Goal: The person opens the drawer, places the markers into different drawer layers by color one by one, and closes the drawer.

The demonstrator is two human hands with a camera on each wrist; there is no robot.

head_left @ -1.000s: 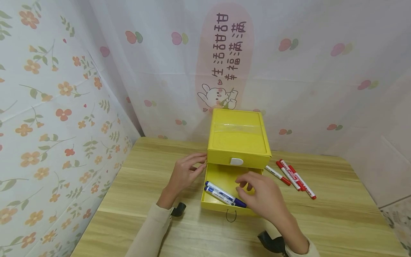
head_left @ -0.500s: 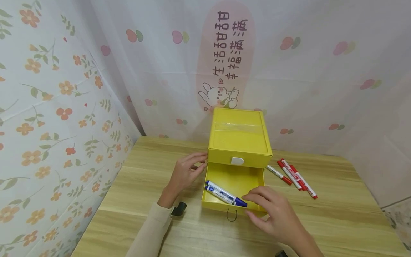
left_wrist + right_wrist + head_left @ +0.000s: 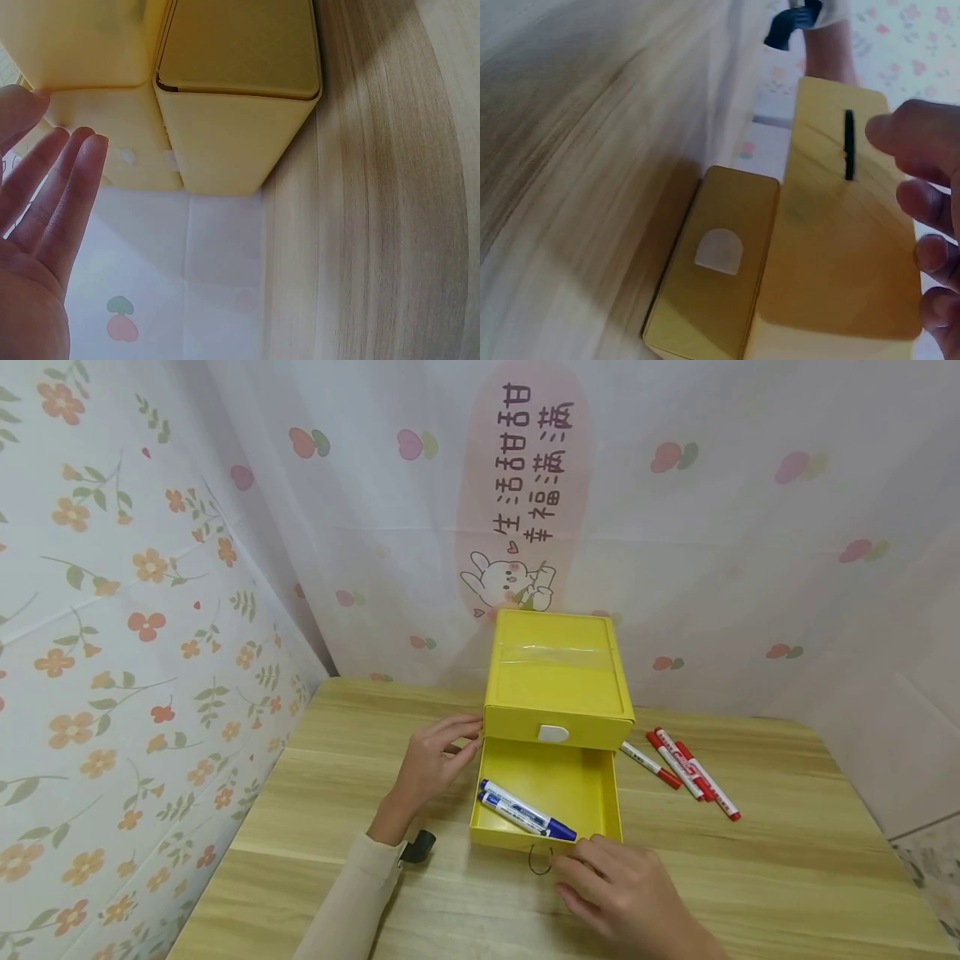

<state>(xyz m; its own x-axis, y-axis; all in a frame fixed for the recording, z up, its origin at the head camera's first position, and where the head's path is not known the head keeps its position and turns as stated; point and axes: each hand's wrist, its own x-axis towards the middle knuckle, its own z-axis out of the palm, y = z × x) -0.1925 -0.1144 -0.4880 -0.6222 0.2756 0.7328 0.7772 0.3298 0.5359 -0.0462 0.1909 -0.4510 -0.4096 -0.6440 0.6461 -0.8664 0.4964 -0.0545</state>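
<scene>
A yellow two-tier drawer box (image 3: pixel 558 681) stands on the table, its lower drawer (image 3: pixel 592 777) pulled out. Two blue-capped markers (image 3: pixel 517 814) lie side by side near the drawer's front left. My left hand (image 3: pixel 429 764) is at the box's left side, fingertips right at its wall, fingers nearly straight. At the drawer's front right edge is my right hand (image 3: pixel 626 885), fingers loosely bent with nothing pinched between them. In the right wrist view, its thumb is near the thin black loop pull (image 3: pixel 849 146) on the drawer front, and the other fingertips are along the drawer's edge.
Several red-capped markers (image 3: pixel 678 764) lie on the wooden table (image 3: pixel 787 877) right of the box. The upper drawer, with a white tab (image 3: pixel 553 733), is closed. A printed curtain (image 3: pixel 360 527) hangs behind, and a floral one (image 3: pixel 112 693) on the left.
My right hand has moved from above the drawer's inside toward me, down to its front edge near the loop. The left hand and both blue markers have stayed put.
</scene>
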